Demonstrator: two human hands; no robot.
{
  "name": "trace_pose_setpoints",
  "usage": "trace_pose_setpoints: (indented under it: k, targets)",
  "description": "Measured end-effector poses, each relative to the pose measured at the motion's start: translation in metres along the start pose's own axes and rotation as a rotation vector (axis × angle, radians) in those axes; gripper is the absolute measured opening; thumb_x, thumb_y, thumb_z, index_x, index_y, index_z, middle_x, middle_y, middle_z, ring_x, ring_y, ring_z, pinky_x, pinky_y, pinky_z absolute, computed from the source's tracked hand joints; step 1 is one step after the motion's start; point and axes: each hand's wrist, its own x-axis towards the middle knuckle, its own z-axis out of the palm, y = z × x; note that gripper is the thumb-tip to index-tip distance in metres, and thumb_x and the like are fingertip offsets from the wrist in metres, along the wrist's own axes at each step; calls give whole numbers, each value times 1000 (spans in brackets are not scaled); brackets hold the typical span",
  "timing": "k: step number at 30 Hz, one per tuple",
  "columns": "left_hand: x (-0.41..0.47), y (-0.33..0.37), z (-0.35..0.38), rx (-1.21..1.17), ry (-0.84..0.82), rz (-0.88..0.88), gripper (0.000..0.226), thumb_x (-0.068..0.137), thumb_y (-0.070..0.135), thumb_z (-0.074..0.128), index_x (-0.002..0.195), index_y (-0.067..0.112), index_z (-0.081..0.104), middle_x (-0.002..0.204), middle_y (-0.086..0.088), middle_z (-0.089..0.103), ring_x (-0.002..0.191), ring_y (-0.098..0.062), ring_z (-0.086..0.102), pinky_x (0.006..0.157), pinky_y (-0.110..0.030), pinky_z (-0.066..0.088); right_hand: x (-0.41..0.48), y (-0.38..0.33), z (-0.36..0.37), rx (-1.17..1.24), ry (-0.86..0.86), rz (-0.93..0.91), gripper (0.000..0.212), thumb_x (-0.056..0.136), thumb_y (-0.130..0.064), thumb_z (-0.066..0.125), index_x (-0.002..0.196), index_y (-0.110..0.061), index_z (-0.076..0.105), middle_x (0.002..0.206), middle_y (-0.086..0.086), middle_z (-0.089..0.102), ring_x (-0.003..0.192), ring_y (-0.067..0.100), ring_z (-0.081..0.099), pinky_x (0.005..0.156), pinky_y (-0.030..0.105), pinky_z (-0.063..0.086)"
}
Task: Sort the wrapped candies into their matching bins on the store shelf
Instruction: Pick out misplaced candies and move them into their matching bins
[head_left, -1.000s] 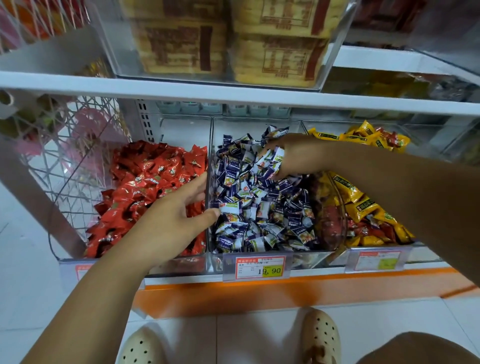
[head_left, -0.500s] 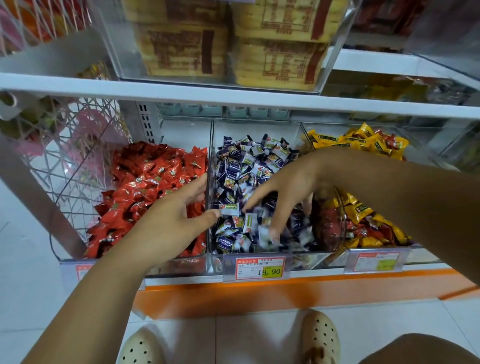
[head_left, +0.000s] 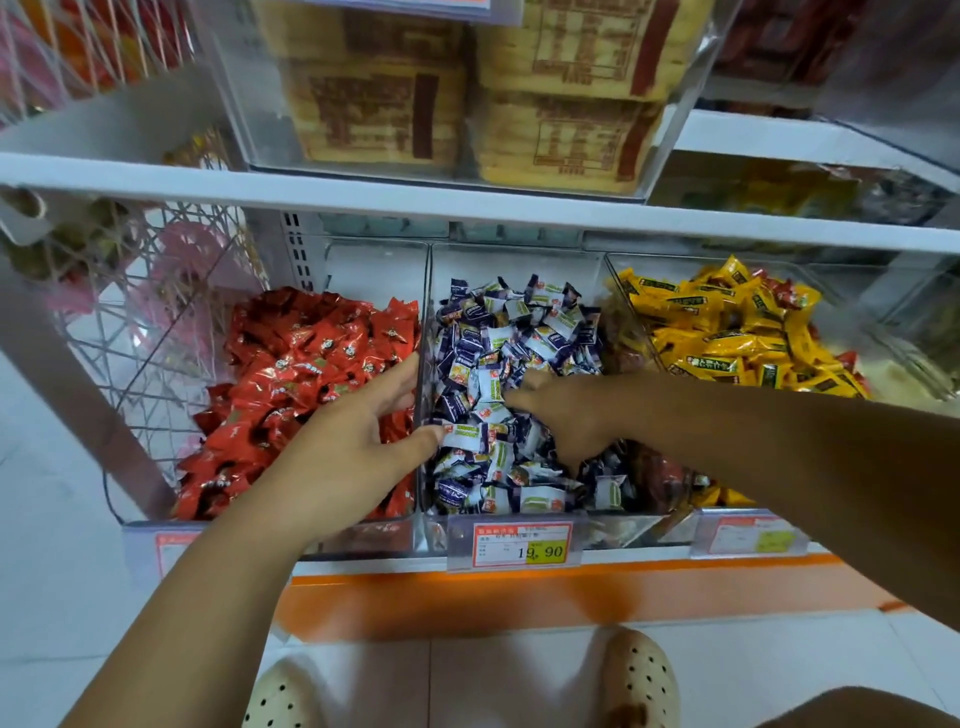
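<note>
Your L hand (head_left: 353, 447) is straddling the clear plastic divider wall (head_left: 427, 312) btwn two bins. Its four fingers are lying fairly straight and slightly fanned over the shiny red foil-wrapped candies (head_left: 311, 374) in the left clear bin, w/ the index running along the wall. The thumb is reaching into the middle clear bin (head_left: 514, 260), and its tip is touching one blue-and-white wrapped candy (head_left: 467, 434). The hand isn't gripping anything. That candy is lying flat by the bin's left wall, long axis running approx left-right, one short end pointing at your thumb.

Your R hand (head_left: 571, 415) is reaching across from the right, over the pile of blue-and-white wrapped candies (head_left: 519, 332) in the middle bin. Its fingers are spreading wide, w/ fingertips (head_left: 514, 401) pointing left and resting on wrappers, and the thumb is pointing down toward the bin's front. Nothing is showing as pinched. The pile's wrappers are pointing every which way.

Yellow wrapped candies (head_left: 727, 332) are sitting in the right bin.
</note>
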Motion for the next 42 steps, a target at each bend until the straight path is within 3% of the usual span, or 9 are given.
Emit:
trace_pose_setpoints:
  k: [8,14,16,21,25,31,33,36,42]
  targets:
    - [1,-2,1,-19,8,-7,71,89,29,64,148,42,26,138,36,34,115,29,31,105,-11,27,5,-4,15,-72,-2,-20,79,94,-1,47,154,-23,0,160,9,-5,133,39,36,86,39,48]
    - [1,-4,2,-9,10,-11,71,90,29,63,148,42,24,135,37,34,98,39,30,80,6,28,12,-14,17,-60,-3,13,74,94,1,41,154,-17,1,159,15,-4,133,40,37,84,37,46]
    - [2,-3,2,-2,8,-5,71,90,30,63,148,42,25,136,36,34,100,38,29,83,3,27,11,-15,18,-97,-6,7,69,96,-3,40,154,-16,5,155,16,13,129,38,39,93,40,45]
    - [1,-3,2,12,13,-1,72,90,31,63,149,40,24,144,29,34,108,31,31,85,-1,27,10,-21,11,-15,21,-8,50,94,-1,44,143,-8,32,97,5,45,76,18,43,72,34,39]
    - [1,-3,0,-4,3,1,71,90,30,63,149,41,24,146,28,34,121,20,34,96,-8,24,9,-11,9,142,40,-1,42,90,-2,53,130,-13,45,126,12,53,102,28,56,77,36,48]
    - [2,-4,-1,-2,-2,20,69,90,29,63,148,40,26,145,29,35,123,18,33,93,-3,25,-5,7,1,590,141,63,90,84,-3,69,153,-26,17,132,4,54,50,4,51,46,19,42]
    - [2,-5,-1,-1,1,20,70,90,30,63,148,40,26,146,28,36,126,16,33,96,-8,26,-15,12,-9,644,196,71,97,80,-12,76,153,-27,14,137,3,49,85,6,63,62,24,48]
    - [2,-6,0,-4,-4,20,70,90,31,63,148,42,26,146,27,36,129,13,33,103,-16,26,-30,23,-26,793,271,119,106,75,-17,81,153,-26,10,158,3,21,135,26,38,91,30,41]
    - [2,-6,0,-24,-4,13,70,90,29,64,148,41,26,147,25,35,128,13,33,101,-17,25,-32,41,-45,943,92,157,96,63,-35,86,144,-13,38,154,2,31,142,23,28,116,42,23]
